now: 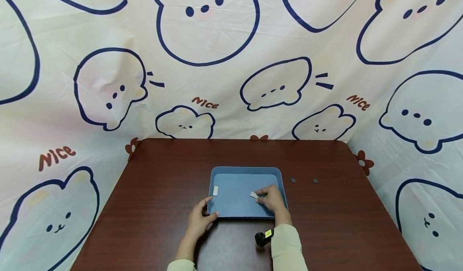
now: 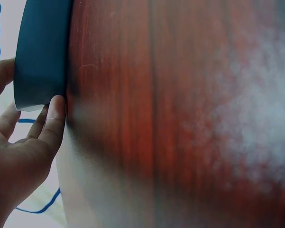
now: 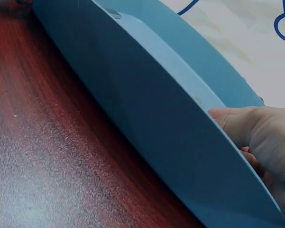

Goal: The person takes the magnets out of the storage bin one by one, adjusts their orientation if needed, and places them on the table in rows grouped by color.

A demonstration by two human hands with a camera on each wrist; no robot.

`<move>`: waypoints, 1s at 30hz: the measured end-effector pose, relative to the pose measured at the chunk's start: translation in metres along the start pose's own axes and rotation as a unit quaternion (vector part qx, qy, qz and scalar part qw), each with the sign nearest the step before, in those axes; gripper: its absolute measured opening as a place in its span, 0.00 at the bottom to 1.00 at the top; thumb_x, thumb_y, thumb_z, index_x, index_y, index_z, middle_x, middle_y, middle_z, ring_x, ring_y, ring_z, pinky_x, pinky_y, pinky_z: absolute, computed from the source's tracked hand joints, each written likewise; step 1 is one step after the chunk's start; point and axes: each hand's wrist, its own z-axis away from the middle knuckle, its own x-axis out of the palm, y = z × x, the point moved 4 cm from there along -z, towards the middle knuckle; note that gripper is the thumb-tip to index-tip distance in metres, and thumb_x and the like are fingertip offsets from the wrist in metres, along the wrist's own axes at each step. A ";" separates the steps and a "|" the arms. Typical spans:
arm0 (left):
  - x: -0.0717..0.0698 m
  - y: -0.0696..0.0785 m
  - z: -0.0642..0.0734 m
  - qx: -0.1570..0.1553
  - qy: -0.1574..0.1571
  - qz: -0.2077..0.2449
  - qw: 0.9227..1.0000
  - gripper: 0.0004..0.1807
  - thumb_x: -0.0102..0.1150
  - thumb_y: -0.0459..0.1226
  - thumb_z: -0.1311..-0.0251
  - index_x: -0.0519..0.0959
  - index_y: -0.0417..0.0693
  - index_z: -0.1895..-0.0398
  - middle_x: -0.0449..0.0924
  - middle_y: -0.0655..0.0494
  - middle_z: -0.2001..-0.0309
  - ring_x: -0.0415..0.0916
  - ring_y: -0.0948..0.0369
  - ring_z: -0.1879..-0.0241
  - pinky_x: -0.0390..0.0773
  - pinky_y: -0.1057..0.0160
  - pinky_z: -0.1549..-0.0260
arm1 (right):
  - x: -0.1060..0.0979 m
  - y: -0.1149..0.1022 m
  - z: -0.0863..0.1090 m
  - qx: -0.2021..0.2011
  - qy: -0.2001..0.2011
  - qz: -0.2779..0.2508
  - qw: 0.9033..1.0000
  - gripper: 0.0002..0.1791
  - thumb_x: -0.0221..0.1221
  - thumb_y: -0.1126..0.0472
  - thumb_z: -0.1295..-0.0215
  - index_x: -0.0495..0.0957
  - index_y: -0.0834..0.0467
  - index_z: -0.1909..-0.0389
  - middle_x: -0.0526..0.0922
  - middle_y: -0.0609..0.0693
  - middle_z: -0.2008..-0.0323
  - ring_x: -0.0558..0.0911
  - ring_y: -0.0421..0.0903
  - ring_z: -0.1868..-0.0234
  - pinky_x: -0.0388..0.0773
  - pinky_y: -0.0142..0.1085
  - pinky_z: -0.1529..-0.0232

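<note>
A shallow blue tray (image 1: 235, 211) lies on the brown table. My left hand (image 1: 198, 222) holds its front left corner, the thumb on the front wall and the fingers round the left side; the left wrist view shows this thumb (image 2: 56, 111) against the wall. Inside the tray, near its left side, lies a small white rectangular block (image 1: 215, 190). My right hand (image 1: 272, 200) reaches in over the right side and pinches a second white block (image 1: 254, 194) by its right end. In the right wrist view the front wall hides this block and most of the fingertips.
Two small dark discs, a nearer one (image 1: 293, 180) and a farther one (image 1: 315, 181), lie on the table (image 1: 162, 174) right of the tray. A black camera (image 1: 263, 238) with a yellow label is on my right wrist. A printed cloth (image 1: 231, 82) hangs behind the table.
</note>
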 end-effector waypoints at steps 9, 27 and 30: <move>-0.001 0.002 0.000 0.008 -0.005 -0.001 1.000 0.29 0.69 0.36 0.50 0.73 0.47 0.42 0.72 0.45 0.56 0.67 0.56 0.65 0.68 0.59 0.72 | 0.002 -0.001 -0.004 0.012 0.002 0.017 1.000 0.08 0.70 0.66 0.53 0.85 0.53 0.71 0.78 0.47 0.67 0.76 0.48 0.64 0.72 0.44 0.64; 0.001 -0.002 -0.001 0.008 -0.008 0.008 1.000 0.29 0.68 0.35 0.50 0.73 0.46 0.41 0.73 0.46 0.57 0.66 0.58 0.68 0.68 0.59 0.74 | 0.001 -0.006 0.000 -0.044 -0.037 -0.032 0.998 0.05 0.68 0.70 0.51 0.82 0.59 0.80 0.77 0.45 0.79 0.72 0.42 0.77 0.70 0.36 0.75; 0.000 -0.001 -0.001 0.007 -0.004 0.006 1.000 0.29 0.69 0.35 0.50 0.73 0.46 0.42 0.73 0.46 0.57 0.67 0.58 0.68 0.68 0.60 0.73 | -0.002 -0.005 0.003 -0.038 -0.034 -0.079 0.996 0.02 0.66 0.68 0.48 0.82 0.60 0.76 0.77 0.46 0.76 0.72 0.43 0.75 0.71 0.37 0.73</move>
